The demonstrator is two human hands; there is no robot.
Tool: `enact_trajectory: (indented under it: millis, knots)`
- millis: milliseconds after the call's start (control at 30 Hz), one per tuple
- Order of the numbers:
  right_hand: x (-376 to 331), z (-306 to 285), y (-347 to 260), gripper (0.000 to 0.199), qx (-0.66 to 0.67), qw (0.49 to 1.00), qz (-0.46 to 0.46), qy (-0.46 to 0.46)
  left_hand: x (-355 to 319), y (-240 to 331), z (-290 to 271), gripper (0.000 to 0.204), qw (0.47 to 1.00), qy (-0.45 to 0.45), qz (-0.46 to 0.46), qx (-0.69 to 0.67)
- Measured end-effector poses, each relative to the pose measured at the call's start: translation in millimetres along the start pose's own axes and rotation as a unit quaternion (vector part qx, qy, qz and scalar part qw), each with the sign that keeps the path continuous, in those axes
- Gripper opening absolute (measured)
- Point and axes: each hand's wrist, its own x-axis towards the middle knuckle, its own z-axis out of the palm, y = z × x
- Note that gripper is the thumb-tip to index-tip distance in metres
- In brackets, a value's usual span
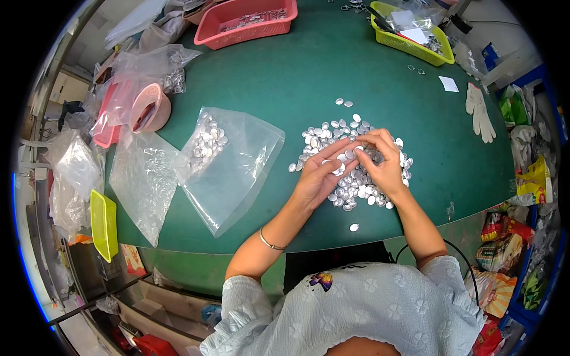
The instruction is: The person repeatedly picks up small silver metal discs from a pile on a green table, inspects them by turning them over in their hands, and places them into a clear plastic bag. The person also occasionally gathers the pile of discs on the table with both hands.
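A loose pile of small oval silver metal pieces (356, 188) is spread over the green table (249, 77). Above the pile my left hand (320, 175) is cupped, with several of the oval pieces lying in its palm and fingers. My right hand (385, 163) meets it from the right, thumb and fingertips pinched on one oval piece (358, 151) beside the left fingers. To the left lies a clear plastic bag (237, 178) with many of the same ovals (208, 145) inside.
Another clear bag (145, 184) lies further left, near a pink cup (151, 107). At the back stand a pink basket (246, 35) and a yellow-green basket (409, 44) holding metal parts. A white glove (480, 113) and a white paper (449, 84) lie at right.
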Motion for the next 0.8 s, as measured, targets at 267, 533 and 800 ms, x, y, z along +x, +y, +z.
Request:
enact_trajectory:
  millis: [267, 533, 800]
  knots:
    - [3.8, 5.5, -7.3, 0.022, -0.073, 0.989, -0.124, -0.042, -2.5, 0.4, 4.0, 0.052, 1.0, 0.018, -0.023, 0.005]
    - [1.2, 4.0, -10.0, 0.013, -0.033, 0.99, -0.127, -0.053, -2.7, -1.6, -1.0, 0.045, 0.998, 0.0, -0.056, -0.025]
    - [-6.9, 3.0, 2.2, 0.013, 0.298, 0.952, 0.071, 0.007, -2.5, -9.9, -6.0, 0.025, 0.995, 0.057, -0.059, 0.053]
